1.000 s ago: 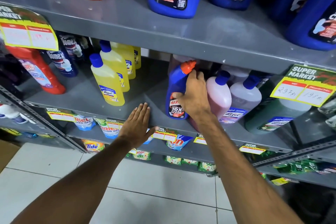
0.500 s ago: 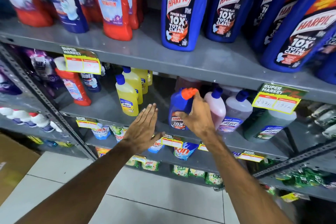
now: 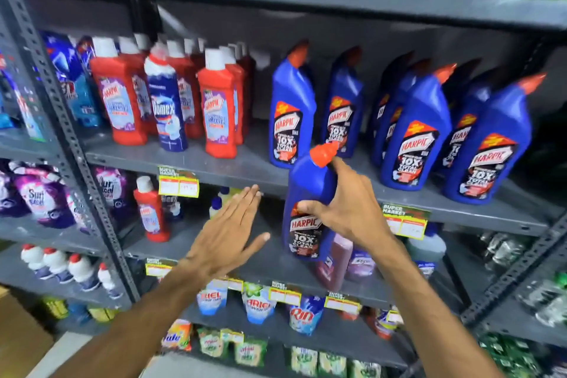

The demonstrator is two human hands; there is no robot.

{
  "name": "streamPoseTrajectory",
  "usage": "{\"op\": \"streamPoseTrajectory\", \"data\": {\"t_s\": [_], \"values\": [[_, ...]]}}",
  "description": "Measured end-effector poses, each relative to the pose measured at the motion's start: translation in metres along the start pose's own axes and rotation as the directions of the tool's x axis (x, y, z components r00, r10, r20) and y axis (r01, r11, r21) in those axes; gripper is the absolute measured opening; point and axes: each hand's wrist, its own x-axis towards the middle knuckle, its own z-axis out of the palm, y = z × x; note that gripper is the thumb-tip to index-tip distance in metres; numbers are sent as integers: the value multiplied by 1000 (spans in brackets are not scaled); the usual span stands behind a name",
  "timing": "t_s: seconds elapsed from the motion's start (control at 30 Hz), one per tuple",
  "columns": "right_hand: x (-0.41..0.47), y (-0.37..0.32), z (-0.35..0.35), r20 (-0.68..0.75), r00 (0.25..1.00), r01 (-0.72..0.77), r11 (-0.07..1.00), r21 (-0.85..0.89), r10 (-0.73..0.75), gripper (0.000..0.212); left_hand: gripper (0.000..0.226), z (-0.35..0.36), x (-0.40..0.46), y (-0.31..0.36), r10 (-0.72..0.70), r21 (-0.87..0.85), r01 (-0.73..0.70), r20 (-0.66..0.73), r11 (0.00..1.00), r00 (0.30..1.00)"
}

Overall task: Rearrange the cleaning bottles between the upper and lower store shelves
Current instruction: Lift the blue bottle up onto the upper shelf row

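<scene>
My right hand (image 3: 343, 209) grips a blue Harpic bottle (image 3: 306, 190) with an orange cap, held upright in the air in front of the edge of the upper shelf (image 3: 251, 167). Its base hangs above the lower shelf (image 3: 270, 267). My left hand (image 3: 228, 232) is flat and open, fingers together, hovering in front of the lower shelf and holding nothing. On the upper shelf stand several blue Harpic bottles (image 3: 414, 138) at the right, several red Harpic bottles (image 3: 217, 113) and one blue Domex bottle (image 3: 167, 110) at the left.
The lower shelf holds a red bottle (image 3: 150, 212), yellow bottles (image 3: 219, 199) behind my left hand, and pink and purple bottles (image 3: 337, 258) under my right hand. Price tags (image 3: 178, 182) hang on shelf edges. Detergent pouches (image 3: 257, 304) fill shelves below; a perforated steel upright (image 3: 70, 138) stands left.
My right hand has lifted the blue Harpic bottle off the lower shelf up to the upper shelf's edge. The view has tilted up. My left hand stays open in front of the lower shelf.
</scene>
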Motion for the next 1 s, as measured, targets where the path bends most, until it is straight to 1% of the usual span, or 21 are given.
{"op": "streamPoseTrajectory", "data": {"t_s": [0.13, 0.27, 0.37, 0.5, 0.63, 0.77, 0.87, 1.0], "values": [[22, -18, -44, -92, 993, 67, 998, -23, -68, 83, 89, -25, 28, -10, -33, 44, 34, -30, 998, 999], [51, -21, -72, -135, 986, 92, 995, -31, -95, 83, 97, -32, 57, -19, -108, 32, 108, 5, 994, 994], [72, -14, -81, -159, 984, 81, 996, -32, -86, 80, 102, -35, 76, -22, -138, -3, 139, 67, 990, 988], [104, 3, -83, -193, 980, 44, 999, -1, -43, 82, 107, -32, 97, -26, -191, -23, 199, 195, 980, 962], [134, 18, -79, -191, 982, -6, 1000, 15, 9, 87, 111, -20, 109, -31, -219, -31, 237, 290, 971, 932], [157, 30, -75, -187, 982, -23, 999, 36, 30, 77, 114, -14, 112, -31, -226, -18, 248, 353, 969, 908], [173, 38, -73, -178, 983, -46, 998, 48, 54, 72, 112, -11, 115, -33, -210, -23, 234, 357, 972, 910], [191, 50, -68, -151, 984, -85, 996, 34, 89, 86, 114, -4, 118, -41, -200, -15, 220, 359, 975, 911]]}}
